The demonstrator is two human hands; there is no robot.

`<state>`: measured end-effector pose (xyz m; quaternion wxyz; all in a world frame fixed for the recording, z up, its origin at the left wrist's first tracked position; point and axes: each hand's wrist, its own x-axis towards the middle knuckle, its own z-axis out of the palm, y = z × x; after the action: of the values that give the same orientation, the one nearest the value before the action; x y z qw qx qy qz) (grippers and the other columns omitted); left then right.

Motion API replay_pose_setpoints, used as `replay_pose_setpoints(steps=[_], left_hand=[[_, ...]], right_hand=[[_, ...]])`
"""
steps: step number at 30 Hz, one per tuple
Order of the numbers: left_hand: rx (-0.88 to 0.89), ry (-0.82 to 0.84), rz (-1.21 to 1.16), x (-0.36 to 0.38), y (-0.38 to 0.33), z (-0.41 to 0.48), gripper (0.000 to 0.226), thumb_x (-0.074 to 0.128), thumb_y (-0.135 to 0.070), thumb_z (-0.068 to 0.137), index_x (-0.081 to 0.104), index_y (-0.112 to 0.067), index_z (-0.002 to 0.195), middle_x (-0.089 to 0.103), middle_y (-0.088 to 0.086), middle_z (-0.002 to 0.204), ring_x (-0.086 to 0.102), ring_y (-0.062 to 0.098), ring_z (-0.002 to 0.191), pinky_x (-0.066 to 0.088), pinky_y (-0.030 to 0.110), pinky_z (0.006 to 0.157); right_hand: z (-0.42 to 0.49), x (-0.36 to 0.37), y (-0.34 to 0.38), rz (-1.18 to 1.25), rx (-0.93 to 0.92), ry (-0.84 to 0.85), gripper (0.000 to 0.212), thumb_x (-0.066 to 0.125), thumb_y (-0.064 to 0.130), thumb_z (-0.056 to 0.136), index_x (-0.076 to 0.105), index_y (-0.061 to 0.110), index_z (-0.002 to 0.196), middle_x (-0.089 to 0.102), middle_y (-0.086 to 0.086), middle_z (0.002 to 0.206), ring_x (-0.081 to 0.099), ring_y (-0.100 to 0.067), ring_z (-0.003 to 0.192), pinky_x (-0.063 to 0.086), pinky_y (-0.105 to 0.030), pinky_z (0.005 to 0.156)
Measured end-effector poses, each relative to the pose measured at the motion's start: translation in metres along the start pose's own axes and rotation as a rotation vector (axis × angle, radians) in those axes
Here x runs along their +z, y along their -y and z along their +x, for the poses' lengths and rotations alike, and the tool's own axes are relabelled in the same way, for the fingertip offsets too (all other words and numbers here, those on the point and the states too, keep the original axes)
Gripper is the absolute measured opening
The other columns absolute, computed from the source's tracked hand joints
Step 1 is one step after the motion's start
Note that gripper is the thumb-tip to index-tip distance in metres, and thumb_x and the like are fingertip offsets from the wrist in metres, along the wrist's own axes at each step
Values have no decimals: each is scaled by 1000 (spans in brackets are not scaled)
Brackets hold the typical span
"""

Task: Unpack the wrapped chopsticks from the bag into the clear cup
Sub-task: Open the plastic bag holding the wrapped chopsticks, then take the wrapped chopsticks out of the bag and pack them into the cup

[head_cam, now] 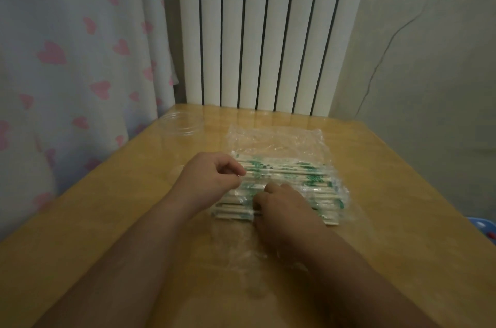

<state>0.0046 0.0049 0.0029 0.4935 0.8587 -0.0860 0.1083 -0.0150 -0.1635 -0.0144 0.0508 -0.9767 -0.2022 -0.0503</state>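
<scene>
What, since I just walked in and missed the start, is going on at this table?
A person is unpacking. The left hand pinches the ends of the wrapped chopsticks, and the right hand grips the near side of the same pile, which lies on the clear bag on the wooden table. The clear cup at the far left corner holds no chopsticks yet.

A wooden table (389, 220) stands against a white radiator (268, 32), beside a heart-patterned curtain (67, 59), in dim light.

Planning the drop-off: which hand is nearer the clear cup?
Left. The left hand pinches the chopsticks just this side of the cup; the right hand is on them farther right, nearer the person.
</scene>
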Motion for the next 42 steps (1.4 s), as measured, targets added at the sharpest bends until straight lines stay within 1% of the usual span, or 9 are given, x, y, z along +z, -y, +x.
replay_pose_setpoints(steps=[11,16,19,25,28,31,34,38,42], left_hand=[[-7,28,76,1,-2,-1,16,74,-12,75,75,-28,75,69,-5,67,66,11,67,56,31,66],[-47,51,98,-1,1,0,14,77,-14,75,74,-27,72,70,-6,67,66,12,68,56,34,69],[-52,25,81,-3,3,2,13,78,-15,77,75,-27,73,70,-6,68,66,10,70,56,32,71],[-66,8,60,-4,4,2,12,74,-16,83,75,-27,79,72,-4,77,66,14,76,53,34,72],[-72,19,84,-4,6,4,2,73,-14,82,75,-16,81,70,5,75,63,22,69,49,36,62],[-45,69,141,0,5,0,9,74,-16,83,71,-8,79,63,-11,60,57,2,60,38,17,54],[-31,143,212,4,1,-2,13,73,-20,84,71,-30,76,67,-12,71,59,0,67,40,15,58],[-15,164,255,5,1,-1,15,72,-21,84,70,-34,76,67,-14,75,59,-3,69,38,12,58],[5,189,233,4,-1,-2,11,73,-21,84,73,-32,82,68,-14,77,58,-10,68,39,7,57]], right_hand=[[-1,-11,4,-82,4,121,19,64,28,77,55,23,93,55,-2,95,50,-21,86,42,-33,72],[-8,-17,3,-49,7,83,26,60,27,83,54,30,108,63,2,100,59,-21,90,51,-36,79],[-12,-21,2,-101,-28,71,20,61,27,82,59,30,102,63,3,93,59,-19,84,52,-35,76],[-18,-35,-1,-123,-53,-162,20,51,44,89,62,29,96,56,8,83,54,-14,70,49,-27,64],[-20,-42,-6,-81,-34,-288,22,47,49,92,59,32,97,52,10,80,52,-11,68,45,-25,59],[-21,-43,-10,-71,-13,-352,19,45,50,94,48,33,87,48,10,76,47,-10,65,33,-26,52],[-22,-47,-11,118,25,-492,27,49,43,95,42,28,74,46,9,64,42,-6,55,27,-24,49],[-15,-58,-15,572,127,-732,36,54,38,93,43,25,62,43,7,54,40,-6,49,29,-16,45],[-2,-66,-17,638,231,-625,30,58,39,92,53,20,70,54,4,63,48,-6,56,40,-18,50]])
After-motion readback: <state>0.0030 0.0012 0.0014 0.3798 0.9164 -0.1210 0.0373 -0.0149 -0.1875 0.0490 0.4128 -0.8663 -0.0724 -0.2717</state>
